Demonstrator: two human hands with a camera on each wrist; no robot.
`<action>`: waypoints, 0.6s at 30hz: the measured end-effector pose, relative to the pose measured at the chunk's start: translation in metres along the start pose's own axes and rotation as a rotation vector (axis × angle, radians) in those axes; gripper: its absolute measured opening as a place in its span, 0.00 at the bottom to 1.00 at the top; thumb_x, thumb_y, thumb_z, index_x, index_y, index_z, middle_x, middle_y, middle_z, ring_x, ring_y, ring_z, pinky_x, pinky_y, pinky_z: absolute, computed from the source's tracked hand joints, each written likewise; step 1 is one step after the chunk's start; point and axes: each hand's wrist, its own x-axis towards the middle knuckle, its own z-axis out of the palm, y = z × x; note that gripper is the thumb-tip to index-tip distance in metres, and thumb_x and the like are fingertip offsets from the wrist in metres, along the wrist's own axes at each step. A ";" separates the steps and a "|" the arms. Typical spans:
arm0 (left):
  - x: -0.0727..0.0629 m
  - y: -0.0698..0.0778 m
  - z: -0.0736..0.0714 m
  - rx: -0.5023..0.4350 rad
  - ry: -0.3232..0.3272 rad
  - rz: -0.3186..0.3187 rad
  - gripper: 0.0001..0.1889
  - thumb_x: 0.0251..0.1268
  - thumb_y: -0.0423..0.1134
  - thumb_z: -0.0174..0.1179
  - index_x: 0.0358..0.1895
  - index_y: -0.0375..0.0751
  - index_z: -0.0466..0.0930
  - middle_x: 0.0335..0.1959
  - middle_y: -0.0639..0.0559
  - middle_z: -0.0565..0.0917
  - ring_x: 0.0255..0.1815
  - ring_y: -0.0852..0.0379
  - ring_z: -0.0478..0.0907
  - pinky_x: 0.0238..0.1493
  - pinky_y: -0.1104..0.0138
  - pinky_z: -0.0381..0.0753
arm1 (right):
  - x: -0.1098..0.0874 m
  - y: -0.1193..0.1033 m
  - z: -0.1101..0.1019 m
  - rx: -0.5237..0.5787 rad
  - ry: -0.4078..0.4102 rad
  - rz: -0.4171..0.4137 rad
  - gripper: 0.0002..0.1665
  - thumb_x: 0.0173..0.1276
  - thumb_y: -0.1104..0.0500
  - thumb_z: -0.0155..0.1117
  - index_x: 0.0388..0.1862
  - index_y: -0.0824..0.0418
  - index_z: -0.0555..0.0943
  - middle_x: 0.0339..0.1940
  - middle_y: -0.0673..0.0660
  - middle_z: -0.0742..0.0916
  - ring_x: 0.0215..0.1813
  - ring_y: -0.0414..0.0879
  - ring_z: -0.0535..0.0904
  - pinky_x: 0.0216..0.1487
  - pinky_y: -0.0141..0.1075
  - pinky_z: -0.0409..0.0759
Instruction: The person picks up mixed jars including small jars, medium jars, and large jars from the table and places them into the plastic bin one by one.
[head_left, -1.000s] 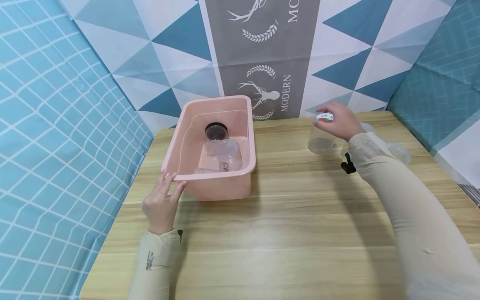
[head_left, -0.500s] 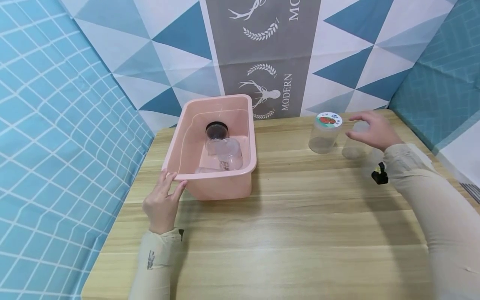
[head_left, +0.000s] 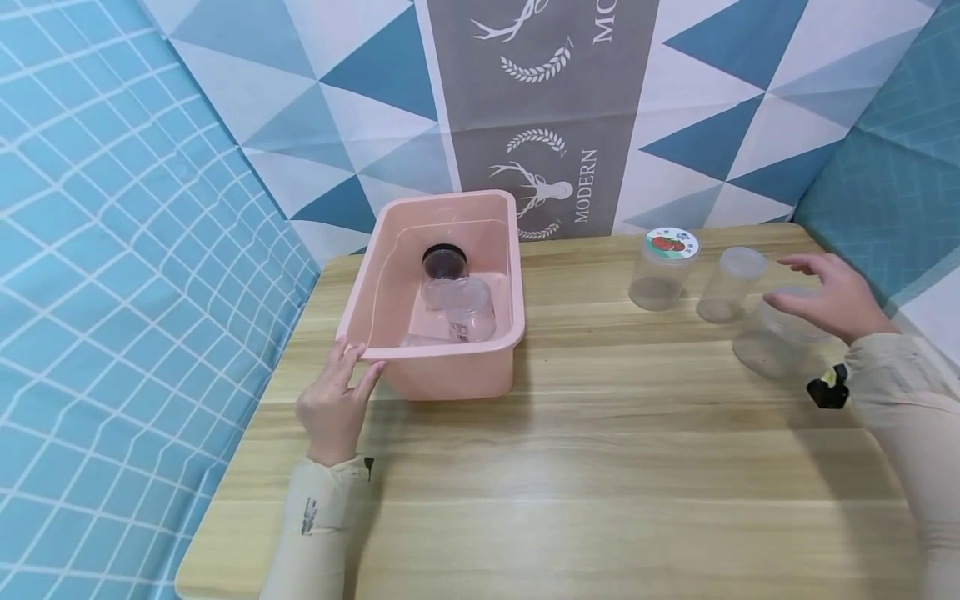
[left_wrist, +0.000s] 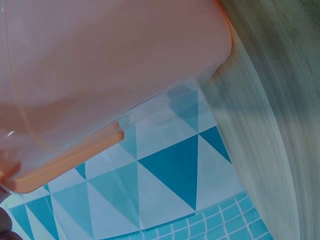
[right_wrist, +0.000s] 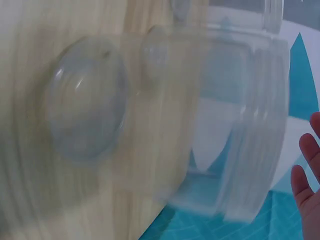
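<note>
My left hand (head_left: 333, 412) grips the near left rim of a pink plastic basin (head_left: 450, 377), thumb outside. In the left wrist view the basin wall (left_wrist: 110, 55) fills the top, with fingertips at the lower left edge. On the right, my right hand (head_left: 836, 300) is spread beside the top of a wide clear jar (head_left: 768, 346), partly covering it. The right wrist view shows this jar (right_wrist: 235, 125) standing upright with the fingers (right_wrist: 302, 187) apart from it. Left of it stand a slim clear jar (head_left: 722, 296) and a jar with a tomato-printed lid (head_left: 656, 283).
Inside the basin lie a black-lidded clear jar (head_left: 444, 263) and another clear jar (head_left: 472, 312), plus a clear piece partly hidden by the near rim. All of this is on a wooden table (head_left: 570, 467) against patterned cloth walls.
My right hand has left the tomato-lidded jar, passed the slim jar and moved right and nearer to the wide jar. The left hand keeps its grip on the basin. The head view shifts slightly.
</note>
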 end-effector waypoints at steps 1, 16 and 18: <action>0.000 0.000 0.000 0.001 -0.001 0.000 0.27 0.63 0.60 0.56 0.37 0.36 0.85 0.42 0.38 0.85 0.28 0.40 0.84 0.10 0.58 0.59 | -0.003 0.003 -0.001 0.007 0.003 0.010 0.37 0.65 0.51 0.62 0.63 0.75 0.65 0.59 0.78 0.67 0.60 0.74 0.59 0.50 0.64 0.59; 0.001 0.005 0.001 -0.019 0.003 -0.028 0.25 0.61 0.59 0.59 0.38 0.36 0.86 0.43 0.39 0.85 0.30 0.40 0.85 0.12 0.56 0.64 | -0.036 0.024 0.020 0.501 0.520 0.213 0.36 0.63 0.66 0.61 0.70 0.54 0.64 0.46 0.35 0.72 0.50 0.28 0.66 0.50 0.18 0.60; 0.000 0.005 0.001 -0.017 0.000 -0.033 0.26 0.62 0.59 0.58 0.38 0.35 0.86 0.44 0.38 0.85 0.30 0.40 0.84 0.12 0.56 0.64 | -0.039 0.025 0.025 0.544 0.534 0.227 0.35 0.62 0.68 0.60 0.69 0.55 0.65 0.47 0.37 0.73 0.50 0.29 0.67 0.49 0.18 0.61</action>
